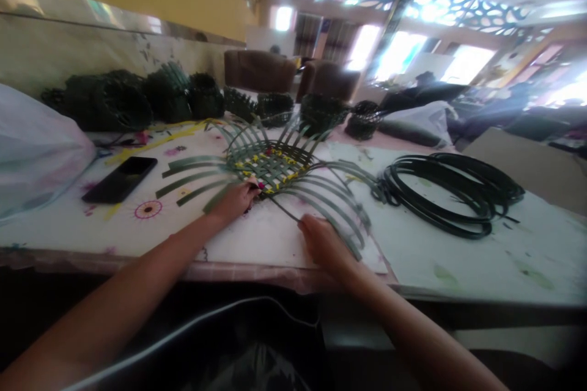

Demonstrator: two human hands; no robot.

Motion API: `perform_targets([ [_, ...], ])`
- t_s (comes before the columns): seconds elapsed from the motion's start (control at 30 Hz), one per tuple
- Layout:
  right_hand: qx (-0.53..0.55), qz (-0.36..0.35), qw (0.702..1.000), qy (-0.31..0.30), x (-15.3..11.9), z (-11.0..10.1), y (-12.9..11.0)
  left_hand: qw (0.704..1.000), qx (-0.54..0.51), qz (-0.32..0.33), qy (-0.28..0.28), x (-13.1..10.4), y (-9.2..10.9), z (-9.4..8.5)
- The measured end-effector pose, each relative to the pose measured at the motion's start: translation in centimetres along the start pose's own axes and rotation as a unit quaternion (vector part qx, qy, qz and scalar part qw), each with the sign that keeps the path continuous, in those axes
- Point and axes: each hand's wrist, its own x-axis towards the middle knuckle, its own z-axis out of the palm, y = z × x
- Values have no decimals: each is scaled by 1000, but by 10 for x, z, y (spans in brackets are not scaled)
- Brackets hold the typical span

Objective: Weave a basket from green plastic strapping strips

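Observation:
On the table lies a half-woven basket base [270, 166] of dark green flat strips, with yellow ties along its edges and loose strip ends fanning out all round. My left hand [236, 200] is closed on the base's near left corner, fingertips pinched beside a small pink spot. A thin green strip [284, 208] runs from that corner to my right hand [321, 239], which is closed on its end just above the tabletop. Several loose strip ends pass close by the right hand.
A black phone [121, 179] lies at the left, near a white plastic bag [39, 149]. Coiled green strips [452, 195] rest on the right. Finished-looking green baskets [169, 95] line the table's back. Two brown chair backs [260, 70] stand behind.

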Motion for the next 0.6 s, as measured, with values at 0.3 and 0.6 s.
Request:
perform_targets([
  [0.3, -139, -60, 988, 8, -48, -118, -4, 999, -28, -16, 2, -1, 3, 1],
  [0.6, -383, -51, 913, 130, 34, -146, 21, 998, -41, -47, -8, -4, 15, -4],
])
